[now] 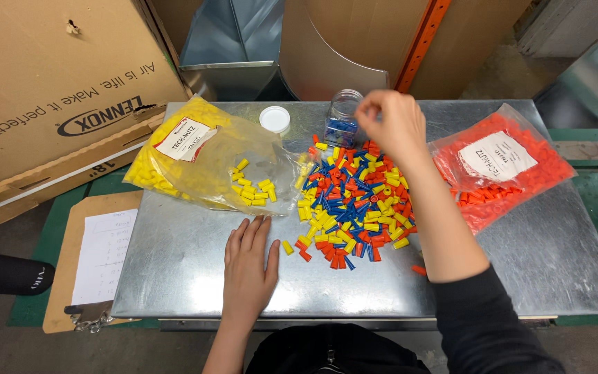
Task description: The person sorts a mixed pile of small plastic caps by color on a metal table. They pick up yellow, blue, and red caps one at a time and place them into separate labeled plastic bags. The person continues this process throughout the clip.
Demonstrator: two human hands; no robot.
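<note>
While the right hand (390,123) hangs pinched over the clear jar (343,118), what it holds cannot be told | left hand (249,260) flat, open, on the metal table (174,270) | some blue caps in jar | big mixed pile (354,204) left to sort.

Big cardboard box (50,83) stands at far left, tilted against the worktop (195,277) edge. Clipboard (70,277) with a written sheet (104,253) lies on the green mat (36,298) left of the worktop, a black cylinder (5,271) just beside it. Sheet-metal duct pieces (243,41) and an orange upright (420,41) stand behind.
</note>
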